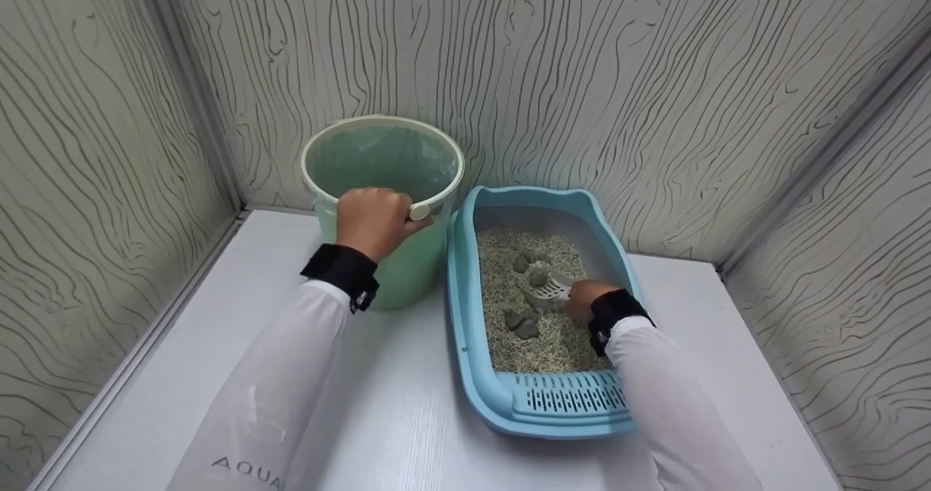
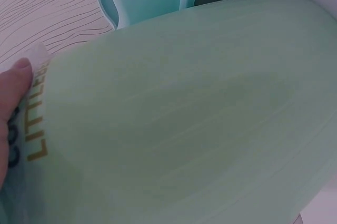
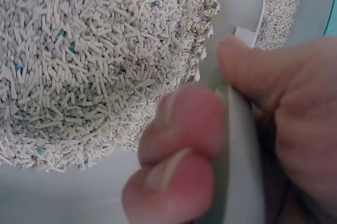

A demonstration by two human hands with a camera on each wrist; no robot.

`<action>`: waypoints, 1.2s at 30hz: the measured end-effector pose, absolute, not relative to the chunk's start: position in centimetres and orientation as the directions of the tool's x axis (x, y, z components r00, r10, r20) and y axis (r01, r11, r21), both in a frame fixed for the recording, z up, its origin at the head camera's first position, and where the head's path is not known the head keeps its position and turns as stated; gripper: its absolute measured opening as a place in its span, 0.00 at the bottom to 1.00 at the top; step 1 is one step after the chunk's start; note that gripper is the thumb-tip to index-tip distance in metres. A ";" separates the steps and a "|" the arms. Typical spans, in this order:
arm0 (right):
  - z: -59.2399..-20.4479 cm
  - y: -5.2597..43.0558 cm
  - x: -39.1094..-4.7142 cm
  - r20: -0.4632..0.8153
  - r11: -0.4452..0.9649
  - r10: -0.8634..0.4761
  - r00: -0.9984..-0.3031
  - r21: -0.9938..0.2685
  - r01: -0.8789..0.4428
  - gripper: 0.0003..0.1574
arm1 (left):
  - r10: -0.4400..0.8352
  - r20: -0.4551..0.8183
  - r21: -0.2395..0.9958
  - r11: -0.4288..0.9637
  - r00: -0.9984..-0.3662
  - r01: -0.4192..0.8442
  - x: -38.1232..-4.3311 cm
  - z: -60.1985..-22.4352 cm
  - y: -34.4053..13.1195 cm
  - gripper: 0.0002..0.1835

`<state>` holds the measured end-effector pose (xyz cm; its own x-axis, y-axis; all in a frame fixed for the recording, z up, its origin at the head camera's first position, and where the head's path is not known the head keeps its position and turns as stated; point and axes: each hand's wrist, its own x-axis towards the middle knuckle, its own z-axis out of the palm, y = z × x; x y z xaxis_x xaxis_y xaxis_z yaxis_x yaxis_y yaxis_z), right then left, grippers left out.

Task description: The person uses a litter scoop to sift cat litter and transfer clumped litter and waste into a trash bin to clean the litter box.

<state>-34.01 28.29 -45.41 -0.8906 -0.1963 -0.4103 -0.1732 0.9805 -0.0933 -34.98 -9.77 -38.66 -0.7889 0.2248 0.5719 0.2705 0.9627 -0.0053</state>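
My left hand grips the near rim of a pale green bin lined with a clear bag, its thumb against the outer wall. In the left wrist view that thumb lies beside printed lettering on the bin. My right hand holds a slotted litter scoop by its handle, fingers curled round it in the right wrist view. The scoop's head is down in the pellet litter of a blue litter box. One greyish clump sits at the scoop's front edge.
Dark clumps lie in the litter nearer the slotted front step, and another clump lies farther back. Bin and box stand side by side on a white table. Wood-patterned panels rise behind and at both sides.
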 end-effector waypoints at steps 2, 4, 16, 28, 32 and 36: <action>-45.3 28.6 -33.9 -0.416 0.978 -0.208 -0.885 -0.087 -0.189 0.24 | 0.224 0.569 -0.002 0.963 -0.791 0.271 -35.0 -38.6 -9.8 0.37; -45.2 28.9 -33.7 -0.423 0.976 -0.218 -0.879 -0.084 -0.202 0.20 | 0.225 0.565 0.003 0.961 -0.794 0.275 -34.9 -38.5 -9.8 0.37; -42.1 29.7 -31.8 -0.366 0.951 -0.205 -0.908 -0.295 -0.096 0.21 | 0.218 0.597 0.002 0.962 -0.772 0.274 -34.8 -38.5 -10.3 0.36; -41.0 30.5 -30.3 -0.183 0.922 -0.276 -0.944 -0.327 -0.206 0.22 | 0.224 0.586 0.007 0.960 -0.779 0.281 -34.8 -38.6 -9.8 0.37; -41.0 30.7 -30.3 -0.123 0.914 -0.276 -0.953 -0.340 -0.221 0.20 | 0.224 0.583 0.008 0.960 -0.781 0.281 -34.8 -38.6 -9.8 0.36; -41.1 30.8 -30.4 -0.078 0.910 -0.274 -0.959 -0.345 -0.232 0.20 | 0.223 0.586 0.005 0.960 -0.779 0.279 -34.8 -38.6 -9.9 0.36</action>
<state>-30.37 30.76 -41.13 -0.9585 -0.2740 -0.0784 -0.2317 0.9095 -0.3451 -34.77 -9.91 -38.63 -0.7788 0.2232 0.5862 0.2792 0.9602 0.0052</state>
